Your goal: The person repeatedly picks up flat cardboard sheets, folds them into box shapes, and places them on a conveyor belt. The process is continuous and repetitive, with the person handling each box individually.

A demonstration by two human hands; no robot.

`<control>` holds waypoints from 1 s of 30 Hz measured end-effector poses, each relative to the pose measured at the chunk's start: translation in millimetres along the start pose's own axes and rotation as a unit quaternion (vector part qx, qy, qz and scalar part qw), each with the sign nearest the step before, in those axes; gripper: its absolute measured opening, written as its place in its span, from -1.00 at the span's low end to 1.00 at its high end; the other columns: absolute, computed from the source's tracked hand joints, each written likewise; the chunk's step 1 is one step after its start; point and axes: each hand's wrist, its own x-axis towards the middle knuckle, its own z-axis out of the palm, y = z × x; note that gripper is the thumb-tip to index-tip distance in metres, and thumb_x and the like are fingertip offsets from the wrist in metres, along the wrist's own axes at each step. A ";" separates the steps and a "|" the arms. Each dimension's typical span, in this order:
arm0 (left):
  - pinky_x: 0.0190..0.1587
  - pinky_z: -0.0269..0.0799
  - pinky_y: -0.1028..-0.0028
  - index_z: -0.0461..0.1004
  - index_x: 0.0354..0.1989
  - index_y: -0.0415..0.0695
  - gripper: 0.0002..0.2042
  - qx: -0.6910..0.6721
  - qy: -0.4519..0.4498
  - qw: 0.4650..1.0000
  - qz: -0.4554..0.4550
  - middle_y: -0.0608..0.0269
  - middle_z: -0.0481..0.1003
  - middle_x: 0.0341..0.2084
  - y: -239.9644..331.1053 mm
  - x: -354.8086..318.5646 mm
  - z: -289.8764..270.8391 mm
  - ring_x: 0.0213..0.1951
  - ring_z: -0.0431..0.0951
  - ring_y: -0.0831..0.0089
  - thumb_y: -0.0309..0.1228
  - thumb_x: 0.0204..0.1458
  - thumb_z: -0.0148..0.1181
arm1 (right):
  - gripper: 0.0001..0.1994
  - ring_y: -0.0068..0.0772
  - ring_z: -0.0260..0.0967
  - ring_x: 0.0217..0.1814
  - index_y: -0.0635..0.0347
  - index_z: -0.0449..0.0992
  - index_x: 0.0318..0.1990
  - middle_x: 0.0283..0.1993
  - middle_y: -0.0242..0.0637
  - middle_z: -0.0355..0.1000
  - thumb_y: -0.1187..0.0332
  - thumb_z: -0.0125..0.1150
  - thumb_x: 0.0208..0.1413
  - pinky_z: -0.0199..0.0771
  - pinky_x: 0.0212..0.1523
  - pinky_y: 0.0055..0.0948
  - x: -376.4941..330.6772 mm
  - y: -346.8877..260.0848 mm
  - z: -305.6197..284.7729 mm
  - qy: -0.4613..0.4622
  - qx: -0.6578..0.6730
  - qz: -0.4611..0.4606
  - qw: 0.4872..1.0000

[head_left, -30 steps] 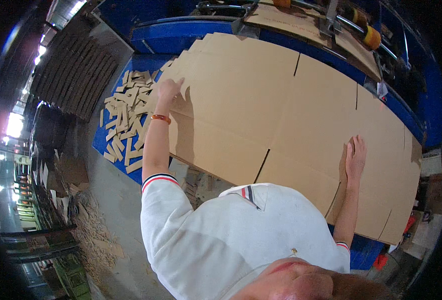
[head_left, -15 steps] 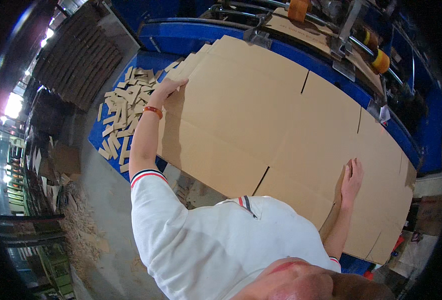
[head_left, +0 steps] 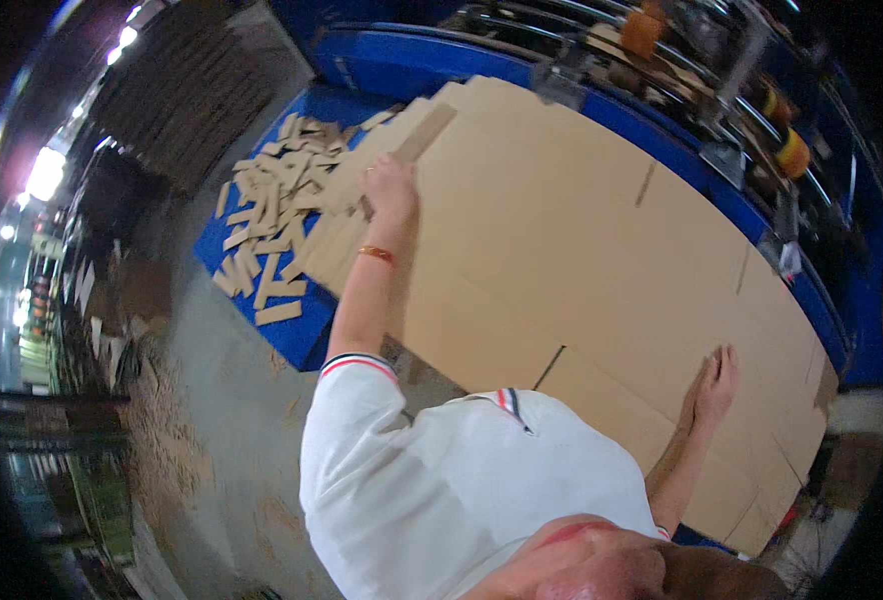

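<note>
A large brown cardboard sheet [head_left: 562, 240] with dark slots and crease lines lies in front of me, on top of further sheets whose stepped edges show at the left. My left hand [head_left: 390, 190] is at its left edge with fingers curled. A narrow, darker cardboard strip [head_left: 428, 132] runs away from these fingers along that edge; whether it is still joined to the sheet, I cannot tell. My right hand [head_left: 719, 388] rests on the right part of the sheet, fingers stretched out, holding nothing.
Loose cardboard offcuts [head_left: 282, 190] are heaped on a blue surface [head_left: 307, 335] left of the sheets. Beyond them stands a blue machine frame [head_left: 422, 55] with metal rods and orange rollers [head_left: 792, 155]. Scraps [head_left: 172, 440] litter the floor at left.
My left hand has shifted inward over the sheet's left edge, its fingers now curled, and the darker strip shows beside it. My right hand stays on the sheet. The whole view has tilted slightly.
</note>
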 end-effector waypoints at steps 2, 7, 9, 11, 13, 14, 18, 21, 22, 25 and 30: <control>0.29 -0.05 0.07 0.20 0.19 -0.20 -0.34 -0.073 0.062 0.994 0.043 -0.06 0.23 0.19 20.6 -42.4 -38.5 0.28 0.14 0.09 -0.04 -0.01 0.17 | -0.59 -0.15 0.07 0.36 0.24 0.34 0.15 0.29 -0.14 0.19 0.20 -0.03 0.24 0.05 0.32 -0.23 -24.7 16.9 -4.9 0.002 -0.030 0.023 0.999; 0.35 -0.29 0.03 -0.11 0.31 -0.37 -0.15 -0.326 0.180 0.927 -0.037 -0.25 -0.15 0.33 -32.9 -138.8 -39.6 0.38 -0.23 -0.06 -0.16 -0.02 0.20 | -0.50 -0.06 0.06 0.33 0.25 0.27 0.19 0.29 -0.09 0.14 0.08 -0.07 0.23 0.03 0.29 -0.23 -128.5 67.5 -58.8 -0.048 -0.060 0.240 0.968; 0.36 -0.32 0.06 -0.17 0.31 -0.44 -0.14 -0.415 0.168 0.886 -0.118 -0.34 -0.21 0.32 -53.2 -174.5 -35.8 0.38 -0.28 -0.09 -0.19 -0.02 0.19 | -0.53 -0.09 0.07 0.26 0.26 0.29 0.15 0.23 -0.11 0.16 0.10 -0.05 0.21 0.06 0.22 -0.24 -157.5 83.7 -62.8 -0.010 -0.115 0.283 0.952; 0.36 -0.33 0.07 -0.21 0.30 -0.48 -0.12 -0.482 0.153 0.843 -0.184 -0.44 -0.25 0.30 -63.8 -194.1 -17.4 0.37 -0.32 -0.15 -0.21 -0.02 0.18 | -0.55 -0.12 0.09 0.19 0.26 0.30 0.11 0.17 -0.13 0.18 0.12 -0.02 0.20 0.09 0.16 -0.25 -163.2 90.7 -53.1 0.021 -0.150 0.280 0.948; 0.37 -0.30 0.13 -0.20 0.27 -0.55 -0.11 -0.431 0.103 0.871 -0.212 -0.48 -0.18 0.28 -58.8 -193.2 -21.9 0.36 -0.27 -0.17 -0.21 -0.04 0.20 | -0.58 -0.15 0.11 0.12 0.26 0.32 0.07 0.11 -0.16 0.20 0.14 0.01 0.18 0.11 0.09 -0.25 -161.9 96.2 -40.7 0.040 -0.167 0.268 0.948; 0.37 -0.29 0.16 -0.19 0.25 -0.58 -0.10 -0.407 0.076 0.883 -0.222 -0.49 -0.15 0.27 -55.9 -189.3 -26.7 0.35 -0.24 -0.18 -0.21 -0.05 0.22 | -0.59 -0.17 0.12 0.09 0.26 0.33 0.04 0.08 -0.17 0.21 0.15 0.02 0.18 0.13 0.06 -0.26 -161.7 99.9 -35.1 0.048 -0.171 0.264 0.948; 0.34 -0.26 0.04 -0.23 0.30 -0.46 -0.10 -0.521 0.122 0.805 -0.257 -0.48 -0.12 0.26 -58.5 -182.5 -52.6 0.33 -0.19 -0.26 -0.23 -0.06 0.19 | -0.65 -0.22 0.16 -0.05 0.27 0.36 -0.04 -0.04 -0.21 0.25 0.19 0.07 0.15 0.18 -0.07 -0.27 -163.4 109.4 -23.3 0.075 -0.178 0.257 0.947; 0.21 0.10 0.08 -0.01 0.23 -0.41 -0.30 -0.688 0.203 0.658 -0.228 -0.27 0.21 0.12 -54.9 -183.2 -66.7 0.21 0.18 -0.05 -0.30 -0.02 0.13 | -0.69 -0.27 0.18 -0.15 0.27 0.39 -0.10 -0.13 -0.24 0.28 0.22 0.11 0.13 0.22 -0.16 -0.29 -172.4 120.2 -21.6 0.119 -0.181 0.256 0.942; 0.14 0.17 0.15 0.05 0.18 -0.36 -0.40 -0.765 0.196 0.569 -0.230 -0.15 0.26 0.05 -58.3 -184.6 -72.4 0.13 0.25 0.06 -0.34 0.00 0.11 | -0.70 -0.28 0.19 -0.18 0.27 0.40 -0.12 -0.16 -0.25 0.28 0.23 0.12 0.12 0.23 -0.20 -0.29 -175.4 124.7 -22.4 0.143 -0.176 0.252 0.941; -0.10 0.34 0.35 0.21 -0.01 -0.20 -0.67 -0.916 0.079 0.326 -0.222 0.17 0.38 -0.16 -84.8 -191.8 -111.9 -0.12 0.40 0.37 -0.45 0.05 0.05 | -0.74 -0.33 0.22 -0.29 0.28 0.42 -0.18 -0.25 -0.28 0.31 0.26 0.16 0.10 0.27 -0.29 -0.30 -196.4 145.6 -27.4 0.248 -0.129 0.246 0.928; -0.15 0.44 0.39 0.32 -0.02 -0.13 -0.73 -0.856 -0.260 0.421 -0.150 0.25 0.43 -0.16 -102.5 -247.4 -98.2 -0.12 0.46 0.36 -0.52 0.09 0.10 | -0.79 -0.40 0.27 -0.46 0.28 0.46 -0.28 -0.40 -0.34 0.36 0.31 0.23 0.06 0.34 -0.46 -0.32 -188.3 185.3 -36.5 0.468 0.165 0.198 0.846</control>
